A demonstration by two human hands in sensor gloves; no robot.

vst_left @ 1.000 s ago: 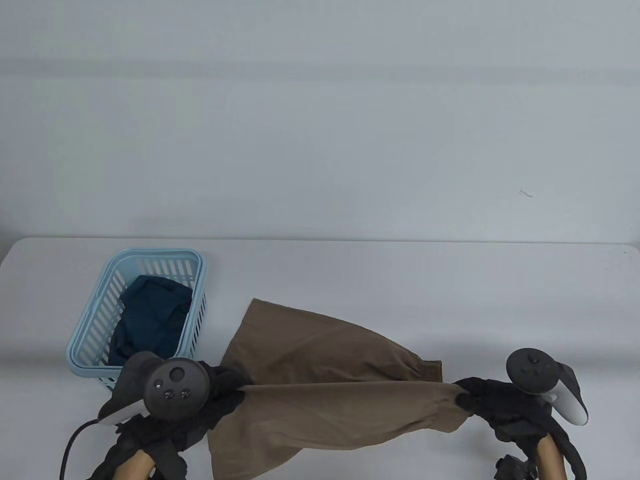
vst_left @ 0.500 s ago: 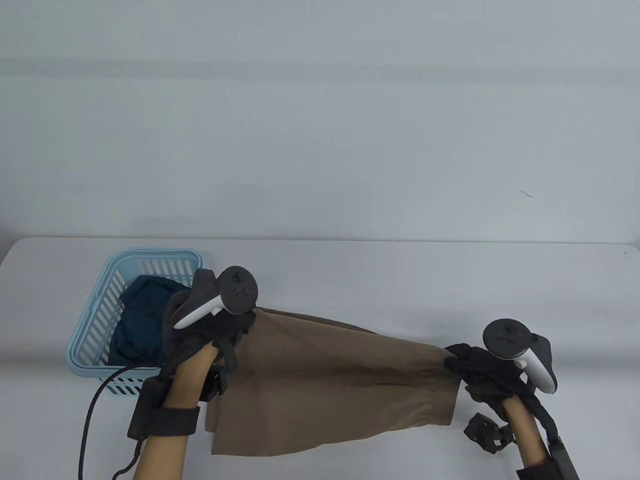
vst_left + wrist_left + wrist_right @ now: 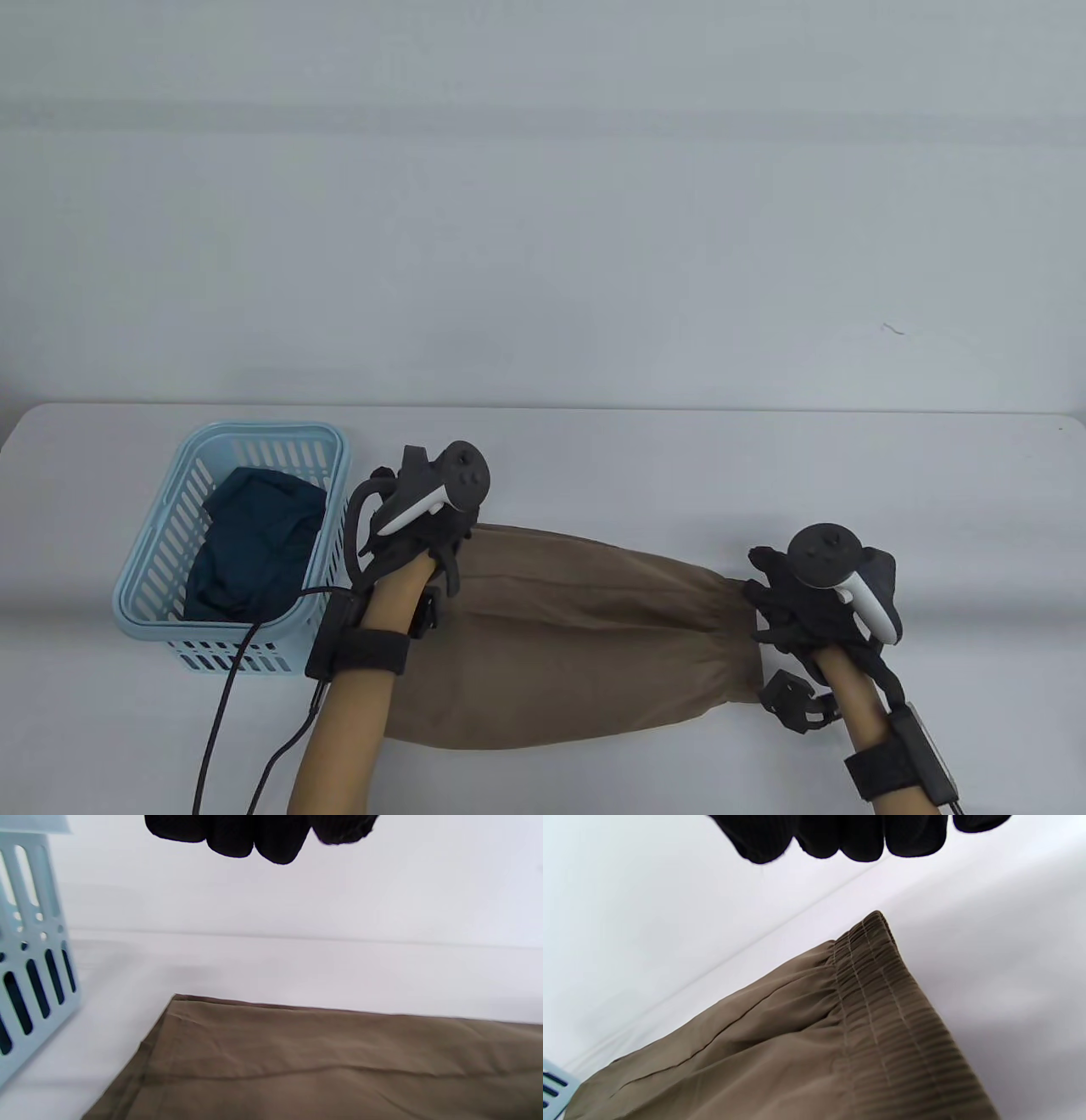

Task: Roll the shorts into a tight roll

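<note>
Table view: shows the brown shorts [image 3: 577,637] lying flat across the near part of the table [image 3: 679,458], elastic waistband [image 3: 882,1005] at the right and hem end at the left near the blue basket [image 3: 153,594] with its dark garment [image 3: 254,543], spread long, probably to give a smooth strip for rolling. Puts the left hand [image 3: 424,531] over the far left corner and the right hand [image 3: 797,603] over the waistband, well apart, one per end. Judging by both wrist views, grips nothing: fingertips [image 3: 254,836] hang relaxed above the cloth, not touching it.
</note>
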